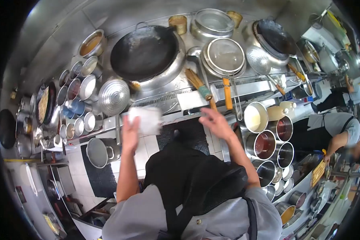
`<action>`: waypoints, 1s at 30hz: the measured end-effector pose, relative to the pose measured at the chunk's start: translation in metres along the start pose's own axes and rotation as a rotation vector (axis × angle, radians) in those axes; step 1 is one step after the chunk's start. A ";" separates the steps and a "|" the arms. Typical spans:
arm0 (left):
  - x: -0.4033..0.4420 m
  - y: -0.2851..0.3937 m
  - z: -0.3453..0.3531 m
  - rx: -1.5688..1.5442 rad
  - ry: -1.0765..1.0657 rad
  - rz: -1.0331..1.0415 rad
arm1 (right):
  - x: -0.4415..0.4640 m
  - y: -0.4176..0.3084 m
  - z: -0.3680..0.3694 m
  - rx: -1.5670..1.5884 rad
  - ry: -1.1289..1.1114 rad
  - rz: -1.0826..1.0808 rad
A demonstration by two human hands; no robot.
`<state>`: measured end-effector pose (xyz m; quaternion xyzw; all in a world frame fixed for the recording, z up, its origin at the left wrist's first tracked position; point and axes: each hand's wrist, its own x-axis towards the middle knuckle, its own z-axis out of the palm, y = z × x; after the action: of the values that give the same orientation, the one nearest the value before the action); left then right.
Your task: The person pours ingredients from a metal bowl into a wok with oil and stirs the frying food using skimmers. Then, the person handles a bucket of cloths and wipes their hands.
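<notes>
My left hand (131, 130) is closed on a folded white cloth (146, 120), which is smeared by motion. It is held in front of the stove, just below the large black wok (144, 52). To the right, my right hand (216, 122) holds nothing, its fingers apart. Nearest to it are the orange handle (227, 94) of a strainer and a bamboo brush (199, 84) on the stove's front ledge. A second white cloth (191, 100) lies on that ledge between my hands. The perforated ladle (114, 97) rests left of the wok.
Bowls and cups of seasonings (87, 87) crowd the left side. Several pots, one with red sauce (264, 145), stand at my right. A grey pot (97, 153) is at lower left. A co-worker (332, 136) leans over a counter at far right; another person (350, 96) stands beyond.
</notes>
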<state>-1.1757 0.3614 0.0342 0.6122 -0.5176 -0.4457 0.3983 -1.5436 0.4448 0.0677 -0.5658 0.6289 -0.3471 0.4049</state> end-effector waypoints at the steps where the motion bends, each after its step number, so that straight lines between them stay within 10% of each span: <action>1: 0.004 0.019 -0.010 0.047 0.023 0.045 | 0.005 0.018 -0.020 -0.183 0.167 -0.053; 4: 0.039 -0.004 -0.023 0.328 0.140 0.162 | 0.025 0.087 -0.068 -0.584 0.569 -0.052; 12: 0.100 -0.147 0.003 0.696 -0.030 0.313 | 0.075 0.165 -0.106 -0.367 0.480 0.384; 18: 0.095 -0.044 0.050 0.530 0.046 0.366 | 0.084 0.166 -0.110 0.110 0.418 0.497; 21: 0.083 0.031 0.159 0.046 -0.336 0.296 | 0.075 0.129 -0.118 0.298 0.504 0.400; 26: 0.065 0.070 0.336 -0.634 -1.147 -0.798 | 0.060 0.086 -0.148 0.452 0.668 0.262; 30: 0.042 0.064 0.407 -0.696 -0.975 -0.822 | 0.046 0.079 -0.184 0.403 0.686 0.152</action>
<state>-1.5806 0.2995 -0.0269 0.3268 -0.1925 -0.9204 0.0946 -1.7453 0.4044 0.0712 -0.2784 0.6869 -0.6012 0.2988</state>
